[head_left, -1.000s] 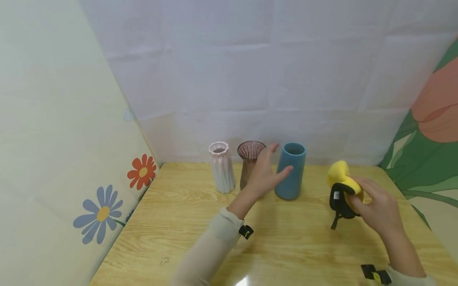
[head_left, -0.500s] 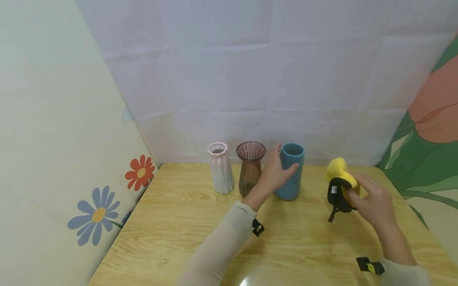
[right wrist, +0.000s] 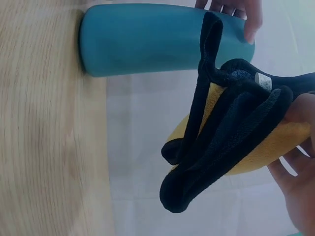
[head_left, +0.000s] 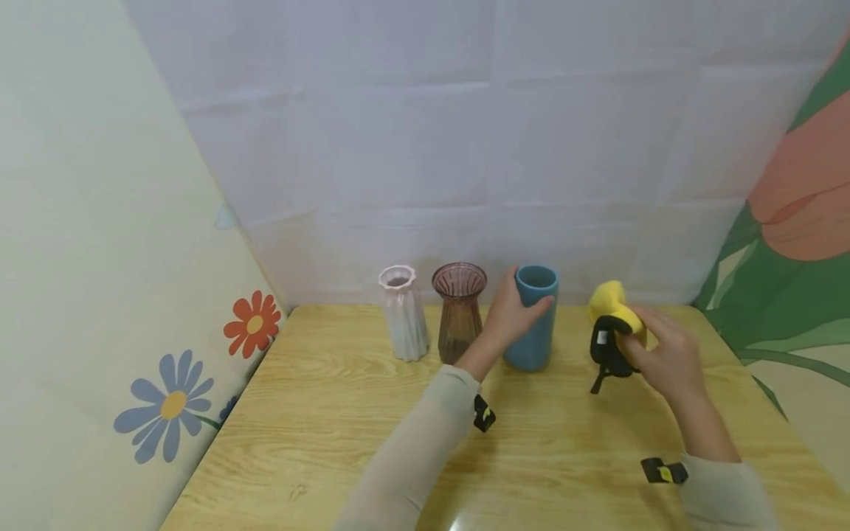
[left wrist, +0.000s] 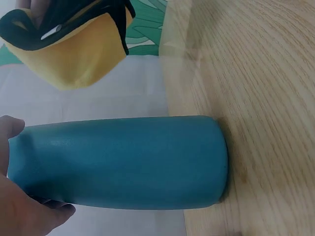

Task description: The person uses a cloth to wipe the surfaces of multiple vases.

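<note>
A tall blue vase [head_left: 533,341] stands upright on the wooden table. My left hand [head_left: 508,317] grips it near the rim, thumb on the near side and fingers round the left side. In the left wrist view, the base of the vase [left wrist: 123,164] rests on the wood. My right hand [head_left: 672,359] holds a soft yellow plush item [head_left: 609,302] with black edging and a white tag, pinched between thumb and fingers above the table. A black strap dangles from it. The right wrist view shows folded black trim on the plush item [right wrist: 231,137]; its exact kind is unclear.
Left of the blue vase stand a ribbed purple glass vase [head_left: 460,317] and a pleated white-pink vase [head_left: 404,317]. All are near the back edge of the wooden table [head_left: 319,420]. A pale cloth [head_left: 398,147] hangs behind, with floral panels at both sides.
My left hand has moved right from beside the purple vase and taken hold of the blue vase. My right hand, with the plush item, has come left and slightly up, toward the blue vase.
</note>
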Available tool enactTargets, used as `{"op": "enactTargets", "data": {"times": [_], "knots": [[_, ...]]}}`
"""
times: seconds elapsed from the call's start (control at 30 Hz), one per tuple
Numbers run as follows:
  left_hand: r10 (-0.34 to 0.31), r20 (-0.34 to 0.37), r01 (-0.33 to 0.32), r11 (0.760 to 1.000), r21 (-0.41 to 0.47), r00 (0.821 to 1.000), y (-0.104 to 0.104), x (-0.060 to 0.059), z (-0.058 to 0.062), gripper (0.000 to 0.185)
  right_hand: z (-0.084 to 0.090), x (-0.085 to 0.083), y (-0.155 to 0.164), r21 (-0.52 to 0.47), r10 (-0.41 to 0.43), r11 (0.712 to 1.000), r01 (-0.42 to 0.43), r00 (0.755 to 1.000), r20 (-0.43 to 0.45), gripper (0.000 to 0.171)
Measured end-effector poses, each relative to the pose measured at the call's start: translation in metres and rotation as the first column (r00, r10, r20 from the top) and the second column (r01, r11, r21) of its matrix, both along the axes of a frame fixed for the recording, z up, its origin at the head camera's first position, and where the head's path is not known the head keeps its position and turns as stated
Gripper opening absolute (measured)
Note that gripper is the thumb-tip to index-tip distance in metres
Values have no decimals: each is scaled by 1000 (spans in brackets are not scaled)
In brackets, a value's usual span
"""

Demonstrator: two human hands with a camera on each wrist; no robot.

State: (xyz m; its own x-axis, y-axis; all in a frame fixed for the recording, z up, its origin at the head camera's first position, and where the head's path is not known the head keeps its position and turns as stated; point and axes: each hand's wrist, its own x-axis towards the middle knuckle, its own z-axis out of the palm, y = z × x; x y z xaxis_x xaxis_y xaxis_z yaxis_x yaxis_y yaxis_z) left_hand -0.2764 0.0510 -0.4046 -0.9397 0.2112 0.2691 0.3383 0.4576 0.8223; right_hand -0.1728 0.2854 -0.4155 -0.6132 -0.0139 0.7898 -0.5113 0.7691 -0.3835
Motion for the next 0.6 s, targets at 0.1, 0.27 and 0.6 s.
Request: {"op": "enactTargets", "data": {"times": [0.1,0.27,0.6], "knots": [[7,0,-7,1000,-9,1000,-2,-2,-1,82,-1,-7,-6,-16,14,1000,-14,1000,-1,36],[-5,1,5,1000,-7,1000,-2,-5,-3,80,0,-16,-14,-28,34,999,-35,999,-9,36],[-31,-30,30,999,-24,999,-4,-8,-3,78,-9,-33,-26,-54,90,994,-93,995,-47,40]]}}
